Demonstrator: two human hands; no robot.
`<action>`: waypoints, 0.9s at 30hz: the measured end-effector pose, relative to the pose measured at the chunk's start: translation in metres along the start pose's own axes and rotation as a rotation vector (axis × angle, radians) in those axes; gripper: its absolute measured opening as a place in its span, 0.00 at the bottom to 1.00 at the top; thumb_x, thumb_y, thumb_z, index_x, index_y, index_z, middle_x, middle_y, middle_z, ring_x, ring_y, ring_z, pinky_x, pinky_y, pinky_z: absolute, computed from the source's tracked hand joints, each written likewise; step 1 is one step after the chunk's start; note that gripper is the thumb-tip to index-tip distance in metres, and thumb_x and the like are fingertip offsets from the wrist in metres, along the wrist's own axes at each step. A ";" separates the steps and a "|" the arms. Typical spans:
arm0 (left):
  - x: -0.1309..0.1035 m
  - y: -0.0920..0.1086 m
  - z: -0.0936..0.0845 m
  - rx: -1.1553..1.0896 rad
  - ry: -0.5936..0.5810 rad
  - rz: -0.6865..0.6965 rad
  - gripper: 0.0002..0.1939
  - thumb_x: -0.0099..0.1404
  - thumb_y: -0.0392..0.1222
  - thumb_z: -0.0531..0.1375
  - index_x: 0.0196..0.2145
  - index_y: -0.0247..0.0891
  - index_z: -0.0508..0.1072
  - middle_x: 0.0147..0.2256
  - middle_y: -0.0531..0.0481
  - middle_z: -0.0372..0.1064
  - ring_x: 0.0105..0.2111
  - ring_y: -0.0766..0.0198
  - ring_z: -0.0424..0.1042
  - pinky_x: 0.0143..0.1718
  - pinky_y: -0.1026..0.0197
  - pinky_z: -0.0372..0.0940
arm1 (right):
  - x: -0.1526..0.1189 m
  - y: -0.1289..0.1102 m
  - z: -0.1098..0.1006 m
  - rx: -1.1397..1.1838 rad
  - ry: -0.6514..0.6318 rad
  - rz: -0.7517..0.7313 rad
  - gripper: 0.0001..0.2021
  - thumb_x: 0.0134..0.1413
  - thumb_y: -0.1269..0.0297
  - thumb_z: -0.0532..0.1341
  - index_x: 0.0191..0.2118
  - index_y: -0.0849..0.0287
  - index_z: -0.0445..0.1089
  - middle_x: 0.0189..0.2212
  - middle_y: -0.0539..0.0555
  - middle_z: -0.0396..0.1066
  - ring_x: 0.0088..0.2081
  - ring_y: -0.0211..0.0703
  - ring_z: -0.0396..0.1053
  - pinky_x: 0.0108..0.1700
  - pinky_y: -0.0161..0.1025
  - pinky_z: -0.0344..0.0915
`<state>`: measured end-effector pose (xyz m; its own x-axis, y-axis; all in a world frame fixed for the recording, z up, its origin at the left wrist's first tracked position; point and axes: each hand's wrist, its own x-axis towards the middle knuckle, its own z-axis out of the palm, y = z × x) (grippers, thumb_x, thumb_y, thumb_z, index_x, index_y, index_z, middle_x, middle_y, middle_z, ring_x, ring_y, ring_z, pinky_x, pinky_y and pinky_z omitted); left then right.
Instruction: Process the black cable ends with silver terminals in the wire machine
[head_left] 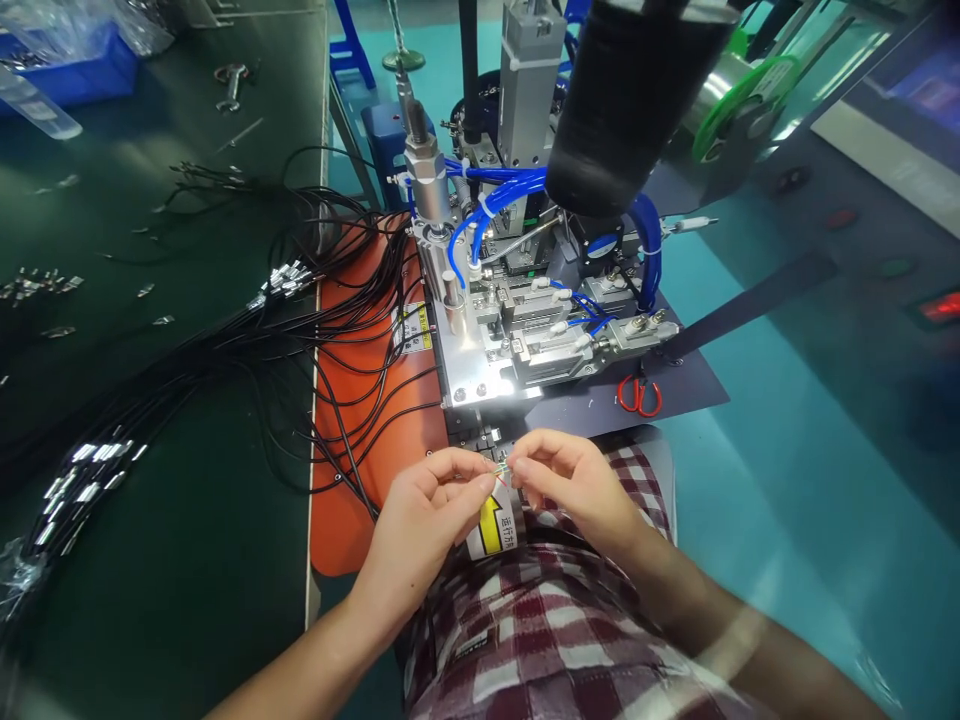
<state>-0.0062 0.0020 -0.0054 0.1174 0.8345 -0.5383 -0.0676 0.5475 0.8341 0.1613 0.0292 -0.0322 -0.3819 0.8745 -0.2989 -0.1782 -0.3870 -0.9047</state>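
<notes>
Checked cloth [555, 630] before teal floor [765, 500]

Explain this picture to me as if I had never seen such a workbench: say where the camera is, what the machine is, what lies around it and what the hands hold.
The camera sits on the person's head and looks down, so you see their own arms and checked shirt at the bottom.

The left hand and right hand meet in front of the machine, pinching something very small between the fingertips; it looks like a thin wire end with a metal tip, but it is too small to tell for sure.

Behind them stands a small metal machine with blue hoses and a yellow arrow sticker on its front. Red-handled scissors lie to its right.

To the left, an orange mat and a dark green table carry bundles of black wires with silver tips. A blue bin sits in the far corner.
</notes>
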 end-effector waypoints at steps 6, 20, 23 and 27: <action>-0.002 0.000 -0.004 0.006 -0.033 0.004 0.12 0.59 0.48 0.63 0.34 0.36 0.73 0.15 0.60 0.50 0.18 0.74 0.47 0.20 0.68 0.42 | 0.002 0.003 0.006 0.091 -0.015 0.005 0.10 0.49 0.59 0.66 0.30 0.60 0.71 0.21 0.46 0.66 0.19 0.29 0.58 0.22 0.29 0.57; -0.005 0.002 -0.007 0.019 -0.070 0.004 0.11 0.60 0.46 0.62 0.33 0.36 0.72 0.16 0.60 0.51 0.18 0.74 0.48 0.21 0.67 0.42 | -0.001 0.011 0.010 0.159 -0.036 -0.040 0.10 0.50 0.58 0.66 0.30 0.60 0.70 0.19 0.45 0.62 0.19 0.30 0.55 0.22 0.30 0.56; -0.004 0.001 -0.007 0.022 -0.071 0.001 0.10 0.60 0.46 0.62 0.33 0.36 0.72 0.16 0.60 0.51 0.18 0.74 0.48 0.21 0.67 0.42 | -0.001 0.013 0.009 0.154 -0.038 -0.033 0.09 0.50 0.60 0.66 0.30 0.60 0.70 0.19 0.45 0.62 0.19 0.30 0.55 0.22 0.30 0.56; -0.004 0.000 -0.008 0.021 -0.070 0.001 0.10 0.60 0.47 0.63 0.34 0.36 0.72 0.16 0.60 0.50 0.18 0.74 0.48 0.21 0.67 0.42 | -0.001 0.014 0.009 0.158 -0.044 -0.041 0.08 0.50 0.61 0.66 0.30 0.60 0.70 0.19 0.44 0.61 0.19 0.30 0.55 0.22 0.30 0.54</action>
<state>-0.0142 -0.0010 -0.0039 0.1869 0.8282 -0.5284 -0.0468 0.5448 0.8373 0.1512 0.0207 -0.0417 -0.4098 0.8783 -0.2462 -0.3334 -0.3954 -0.8559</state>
